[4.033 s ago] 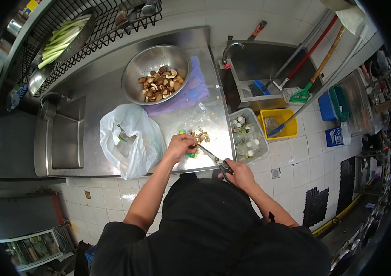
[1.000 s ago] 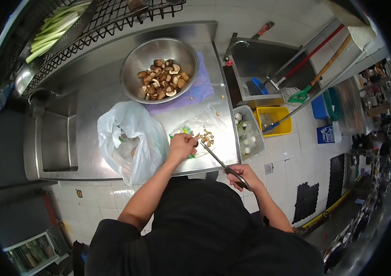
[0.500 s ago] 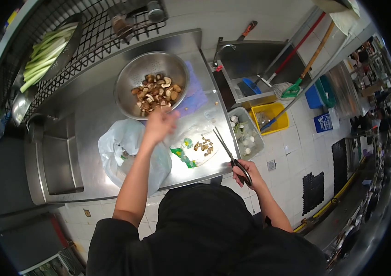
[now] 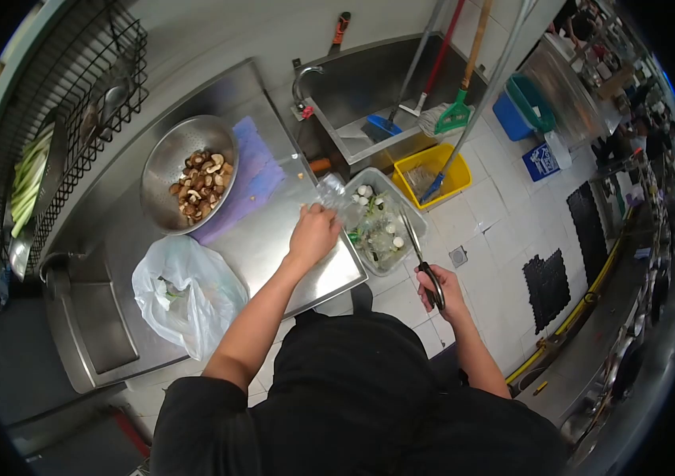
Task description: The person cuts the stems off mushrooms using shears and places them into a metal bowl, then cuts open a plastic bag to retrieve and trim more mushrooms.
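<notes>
My right hand [image 4: 447,295] grips the black handles of a pair of scissors [image 4: 414,238], their long blades pointing up and away from me. My left hand [image 4: 315,236] is over the counter's right edge with its fingers curled; what is in them is hidden. Crumpled clear plastic [image 4: 331,190] lies just past those fingers. Beside the edge, a grey bin [image 4: 421,226] contains clear plastic, white pieces and green bits. Farther left on the steel counter, a perforated steel bowl [image 4: 164,155] contains cut brown mushrooms [image 4: 201,186]. A white plastic bag [image 4: 186,297] stands nearer to me.
A purple cloth [image 4: 248,170] lies beside the bowl. Behind the bin are a yellow tub [image 4: 452,189] and a steel sink [image 4: 337,119] with long-handled cleaning tools. At left are a sink basin [image 4: 103,317] and a wire rack [image 4: 127,103] with green stalks [image 4: 29,182].
My left hand has moved from the bowl to the counter's right edge. The green-printed wrapper with mushroom pieces has left its place on the counter. The view has turned; the scissors stay in my right hand.
</notes>
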Available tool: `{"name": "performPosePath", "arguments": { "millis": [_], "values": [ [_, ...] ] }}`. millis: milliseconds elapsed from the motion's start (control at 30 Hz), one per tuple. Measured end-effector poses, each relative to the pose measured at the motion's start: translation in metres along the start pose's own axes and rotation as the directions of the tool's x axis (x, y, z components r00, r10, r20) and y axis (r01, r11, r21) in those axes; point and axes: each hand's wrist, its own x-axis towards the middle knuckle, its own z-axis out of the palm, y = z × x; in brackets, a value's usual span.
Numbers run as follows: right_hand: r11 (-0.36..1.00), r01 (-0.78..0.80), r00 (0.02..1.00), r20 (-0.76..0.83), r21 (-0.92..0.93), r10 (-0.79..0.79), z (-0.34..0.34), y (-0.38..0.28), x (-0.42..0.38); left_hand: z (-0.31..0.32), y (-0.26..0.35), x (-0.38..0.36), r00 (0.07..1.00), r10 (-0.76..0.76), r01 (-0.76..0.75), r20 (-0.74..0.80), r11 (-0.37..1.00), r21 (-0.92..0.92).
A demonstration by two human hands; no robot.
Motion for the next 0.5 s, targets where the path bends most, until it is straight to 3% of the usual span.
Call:
{"name": "performPosePath", "arguments": {
  "millis": [67,167,233,367,433,467,500],
  "values": [
    [0.999,0.012,0.999,-0.054,0.044,-0.010,-0.018,0.004,-0.004,-0.002,0.032,0.021,0.994,0.063,-0.075,-0.084,0.987,-0.146],
    [0.993,0.024,0.993,-0.120,0.113,-0.010,-0.034,0.005,-0.009,0.027,0.054,0.061,1.000,0.025,-0.025,0.001,0.995,-0.094],
    [0.994,0.018,0.992,-0.129,0.106,-0.004,-0.036,0.001,-0.013,0.056,0.052,0.076,0.990,-0.055,0.083,0.133,0.973,-0.216],
    [0.997,0.014,0.995,-0.098,0.079,-0.006,-0.039,-0.002,-0.012,0.068,0.044,0.065,0.993,-0.104,0.110,0.062,0.989,-0.101],
    [0.998,0.054,0.995,-0.088,0.045,-0.050,-0.036,0.003,-0.006,0.036,0.037,0.043,0.991,-0.131,0.134,0.030,0.953,-0.270],
    [0.998,0.050,0.997,-0.061,0.034,-0.048,-0.032,0.004,-0.002,0.016,0.032,0.025,0.985,-0.138,0.107,-0.104,0.960,-0.259],
    [0.999,0.049,0.998,-0.032,0.020,-0.048,-0.028,0.004,0.003,0.002,0.014,0.008,0.974,-0.184,0.150,-0.129,0.960,-0.237]
  ]
}}
